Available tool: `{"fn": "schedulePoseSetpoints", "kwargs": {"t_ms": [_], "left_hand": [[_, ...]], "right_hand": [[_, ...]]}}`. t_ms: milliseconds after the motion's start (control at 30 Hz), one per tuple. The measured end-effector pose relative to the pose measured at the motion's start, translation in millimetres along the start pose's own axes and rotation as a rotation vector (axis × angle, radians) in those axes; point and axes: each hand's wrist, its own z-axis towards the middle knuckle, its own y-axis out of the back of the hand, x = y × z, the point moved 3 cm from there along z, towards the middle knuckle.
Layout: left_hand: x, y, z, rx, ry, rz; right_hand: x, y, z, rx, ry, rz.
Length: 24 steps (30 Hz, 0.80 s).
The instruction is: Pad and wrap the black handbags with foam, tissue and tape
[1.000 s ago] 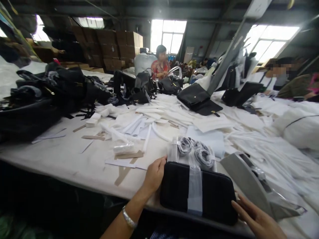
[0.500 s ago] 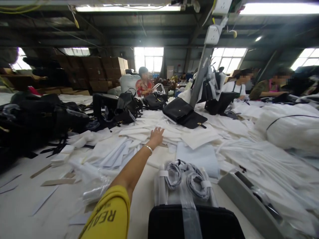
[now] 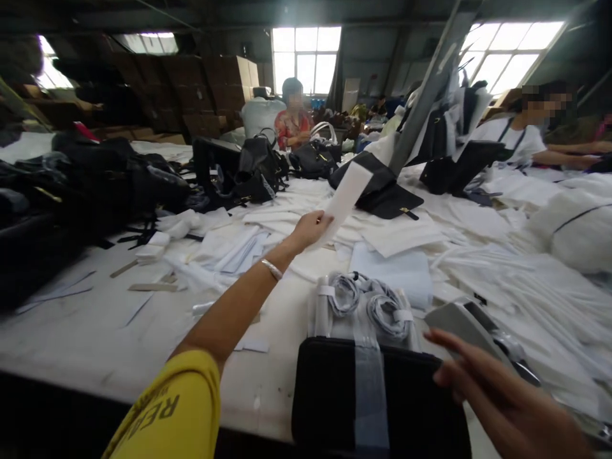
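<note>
My left hand (image 3: 312, 231) is closed on one end of a white strip of paper or foam (image 3: 348, 191), raised above the pile of white sheets (image 3: 282, 213). At the lower right, my right hand (image 3: 497, 389) has its fingers apart and holds nothing that I can see. It hovers beside a black bag (image 3: 329, 389) near the table's front edge. A translucent band (image 3: 370, 389) runs down the bag's front. Behind its top edge lie coiled handles (image 3: 389, 315) in pale wrapping. A grey device resembling a tape dispenser (image 3: 454, 319) stands just beyond my right hand.
Black bags (image 3: 119, 182) crowd the left side, and an open-flapped black bag (image 3: 382, 191) lies near a slanted metal post (image 3: 425, 89). A bundled white roll (image 3: 583, 239) is at right. Co-workers (image 3: 292, 121) sit across the table.
My left hand, earlier spread on the white sheets, has lifted one strip and closed on it. My right hand has come into view at lower right. The camera has tilted down.
</note>
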Motion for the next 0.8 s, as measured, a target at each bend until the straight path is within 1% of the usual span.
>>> {"fn": "schedulePoseSetpoints", "kwargs": {"t_ms": [33, 67, 100, 133, 167, 200, 233, 267, 300, 333, 367, 400, 433, 467, 533, 600, 667, 700, 733, 800], "left_hand": [[-10.5, 6.6, -21.1, -0.014, -0.026, -0.073], [-20.9, 12.3, -43.1, -0.030, -0.052, -0.145], [-30.4, 17.5, -65.3, -0.046, -0.092, -0.263], [-37.2, 23.0, -86.9, -0.090, -0.124, -0.492], [-39.8, 27.9, -107.6, -0.147, -0.124, -0.650], [-38.1, 32.6, -127.2, -0.234, -0.105, -0.769], [-32.1, 36.5, -146.2, -0.339, -0.061, -0.858], [-22.6, 38.7, -164.7, -0.439, 0.005, -0.894], [-10.5, 38.9, -182.9, -0.519, 0.090, -0.908], [2.6, 36.7, -200.6, -0.568, 0.184, -0.916], [15.7, 32.2, -217.7, -0.585, 0.277, -0.922], [27.6, 25.9, -234.0, -0.578, 0.361, -0.929], [37.5, 18.6, -249.0, -0.565, 0.425, -0.940], [45.2, 11.1, -262.3, -0.555, 0.470, -0.957], [54.2, -2.5, -282.3, -0.540, 0.506, -1.017], [57.3, -13.2, -292.0, -0.474, 0.509, -1.140], [58.8, -18.9, -293.4, -0.394, 0.504, -1.283], [59.9, -19.9, -292.1, -0.373, 0.509, -1.338], [61.3, -19.9, -289.8, -0.372, 0.518, -1.373], [63.2, -18.5, -282.2, -0.414, 0.540, -1.398]], "right_hand": [[15.0, -3.2, 22.2, -0.014, -0.027, 0.062], [31.4, -9.1, 43.7, -0.007, -0.018, 0.146], [47.8, -18.0, 62.8, 0.039, 0.003, 0.216], [63.3, -28.2, 78.1, 0.095, 0.032, 0.256], [77.4, -38.3, 88.8, 0.118, 0.083, 0.246], [89.8, -48.6, 94.6, 0.140, 0.155, 0.188], [100.3, -59.4, 95.5, 0.177, 0.251, 0.112], [108.7, -70.4, 92.1, 0.227, 0.367, 0.028], [114.7, -81.7, 85.0, 0.300, 0.492, -0.052], [118.1, -92.8, 75.5, 0.389, 0.613, -0.117], [118.9, -102.9, 64.9, 0.474, 0.716, -0.168], [117.6, -111.7, 54.7, 0.538, 0.785, -0.212], [114.7, -119.1, 45.8, 0.575, 0.818, -0.255], [111.0, -125.1, 38.9, 0.582, 0.820, -0.294], [103.2, -133.5, 30.4, 0.545, 0.762, -0.346], [97.5, -137.9, 26.8, 0.508, 0.694, -0.353], [94.8, -138.3, 25.9, 0.471, 0.651, -0.284], [94.0, -136.7, 25.7, 0.440, 0.639, -0.221], [93.0, -133.9, 25.3, 0.397, 0.630, -0.148], [89.8, -125.6, 22.3, 0.296, 0.631, -0.017]]}}
